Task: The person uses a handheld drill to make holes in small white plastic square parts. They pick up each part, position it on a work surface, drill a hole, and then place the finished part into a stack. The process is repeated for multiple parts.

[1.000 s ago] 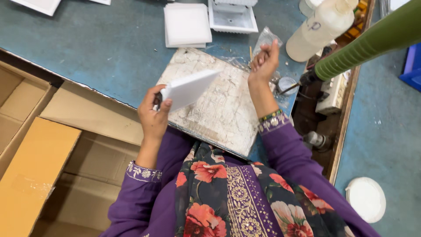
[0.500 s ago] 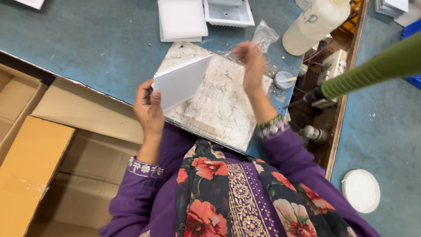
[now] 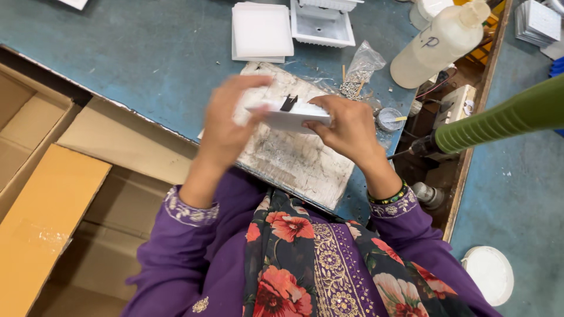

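Here both hands hold one flat white plastic piece (image 3: 292,117) above a worn, stained board (image 3: 299,161) that lies on the blue table (image 3: 135,53). The left hand (image 3: 226,120) grips the left end of the piece, with fingers curled around its edge; this hand is a little blurred. The right hand (image 3: 349,129) grips the right end, with the thumb on top and the other fingers closed under it. A small black clip (image 3: 288,103) stands up from the top side of the piece, between the two hands.

Behind the hands, on the table, there is a stack of white square plates (image 3: 261,32) and, just beside it, a white plastic box (image 3: 323,26) with an open side up. A small clear bag (image 3: 359,73) with tiny parts lies near the far corner of the board. A white plastic bottle (image 3: 437,44) lies tilted on the right, and a small round tin (image 3: 389,119) is near the right hand. A green handle (image 3: 505,120) comes in from the right edge. Open cardboard boxes (image 3: 53,199) stand on the left, below the table edge.
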